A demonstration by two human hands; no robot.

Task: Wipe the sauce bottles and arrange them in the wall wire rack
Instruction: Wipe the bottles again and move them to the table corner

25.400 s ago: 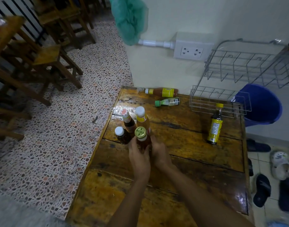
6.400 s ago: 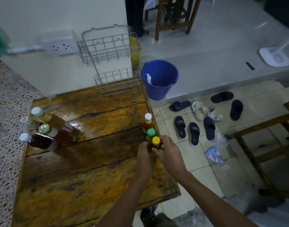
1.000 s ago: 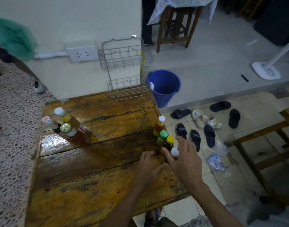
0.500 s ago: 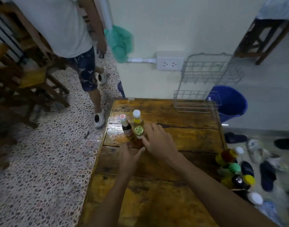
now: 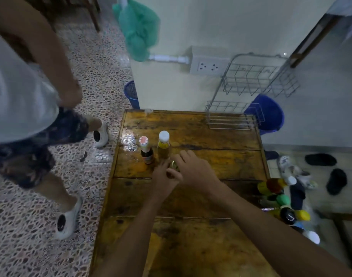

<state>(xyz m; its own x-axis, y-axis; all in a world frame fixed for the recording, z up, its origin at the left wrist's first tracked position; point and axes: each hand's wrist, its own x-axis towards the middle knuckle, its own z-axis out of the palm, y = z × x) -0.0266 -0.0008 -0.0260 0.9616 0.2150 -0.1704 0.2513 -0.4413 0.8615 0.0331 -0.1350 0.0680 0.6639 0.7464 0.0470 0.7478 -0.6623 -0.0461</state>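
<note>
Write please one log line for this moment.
phase: moving bottles | left hand and right hand: on gold-capped bottle | wire rack: holds no bottles

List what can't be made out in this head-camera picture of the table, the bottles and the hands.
- Gold-capped bottle: only its cap shows; the left hand and right hand cover the body, so the grip is unclear.
- Bottles at the table's right edge: blurred and stretched by the wide lens; labels and count uncertain.
- Red-capped bottle and white-capped bottle: labels too small to read.
- Wire rack: no bottles seen; thin wires blur.
</note>
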